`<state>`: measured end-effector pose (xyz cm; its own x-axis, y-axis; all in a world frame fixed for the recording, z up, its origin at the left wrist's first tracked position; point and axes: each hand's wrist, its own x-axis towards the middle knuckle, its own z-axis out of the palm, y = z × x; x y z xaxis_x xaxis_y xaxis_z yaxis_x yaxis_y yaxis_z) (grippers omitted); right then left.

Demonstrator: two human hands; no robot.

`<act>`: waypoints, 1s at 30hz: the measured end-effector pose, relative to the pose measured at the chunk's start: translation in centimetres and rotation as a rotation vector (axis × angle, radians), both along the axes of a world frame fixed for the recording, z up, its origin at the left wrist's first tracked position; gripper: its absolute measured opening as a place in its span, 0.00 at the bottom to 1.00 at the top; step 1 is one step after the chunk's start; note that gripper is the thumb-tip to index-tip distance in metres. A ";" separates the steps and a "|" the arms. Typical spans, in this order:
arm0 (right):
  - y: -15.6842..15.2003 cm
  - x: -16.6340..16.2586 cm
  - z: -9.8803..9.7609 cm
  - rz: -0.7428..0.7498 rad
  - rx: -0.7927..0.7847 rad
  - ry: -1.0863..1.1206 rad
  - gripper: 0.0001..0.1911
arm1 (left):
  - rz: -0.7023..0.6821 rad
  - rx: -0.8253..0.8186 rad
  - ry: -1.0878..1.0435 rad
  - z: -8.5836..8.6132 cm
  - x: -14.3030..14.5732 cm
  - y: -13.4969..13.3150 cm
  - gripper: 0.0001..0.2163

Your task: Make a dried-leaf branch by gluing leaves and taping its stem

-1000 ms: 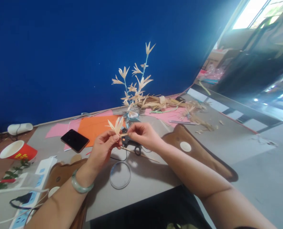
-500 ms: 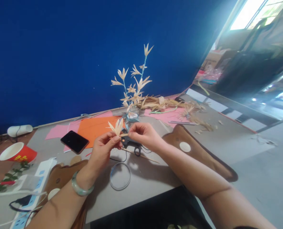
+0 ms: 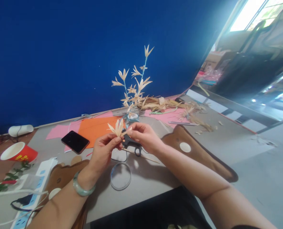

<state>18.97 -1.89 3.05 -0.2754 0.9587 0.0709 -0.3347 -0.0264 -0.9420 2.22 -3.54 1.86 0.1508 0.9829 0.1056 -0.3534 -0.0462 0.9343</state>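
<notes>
The left hand (image 3: 103, 152) grips the base of a pale, straw-coloured flower with pointed petals (image 3: 118, 128) between thumb and fingers, above the grey table (image 3: 155, 178). Beside it, the right hand (image 3: 146, 136) pinches a narrow pale strip (image 3: 126, 132); its join with the flower is hard to make out. Both hands partly cover a black tool with a ring-shaped part (image 3: 130, 142), whose full form is hidden. A thin wooden stick (image 3: 147, 157) and a clear round ring (image 3: 111, 178) lie nearer the wearer. The left forearm overlaps a brown, bear-shaped board (image 3: 66, 168). Behind the hands stands a spray of pale flowers on blue stems (image 3: 139, 92), its vessel partly obscured. A white power strip (image 3: 41, 173) and a black sheet-like object (image 3: 143, 211) are cut off by the frame.
</notes>
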 end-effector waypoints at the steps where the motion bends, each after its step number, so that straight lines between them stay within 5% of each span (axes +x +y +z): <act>1: 0.0 -0.1 -0.1 0.008 -0.006 0.029 0.16 | 0.014 0.001 -0.010 0.0 0.0 0.0 0.06; 4: -0.2 -0.5 -0.3 0.011 -0.013 0.047 0.21 | 0.062 0.005 -0.032 0.1 0.2 0.0 0.06; 8: -0.5 -0.9 -0.3 -0.032 0.037 -0.029 0.15 | 0.103 0.019 -0.016 0.2 0.4 -0.1 0.07; 23: -1.3 -1.9 0.9 -0.148 0.134 -0.074 0.14 | 0.051 0.068 -0.007 0.4 0.2 -0.5 0.08; 30: -2.2 -1.9 2.5 -0.228 0.185 -0.106 0.14 | 0.171 0.200 -0.022 0.7 -0.1 -0.7 0.09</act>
<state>17.05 -4.08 5.58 -0.0703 0.9701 0.2324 -0.2116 0.2132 -0.9538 2.11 -4.24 2.55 -0.0203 0.9532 0.3018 -0.3443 -0.2901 0.8929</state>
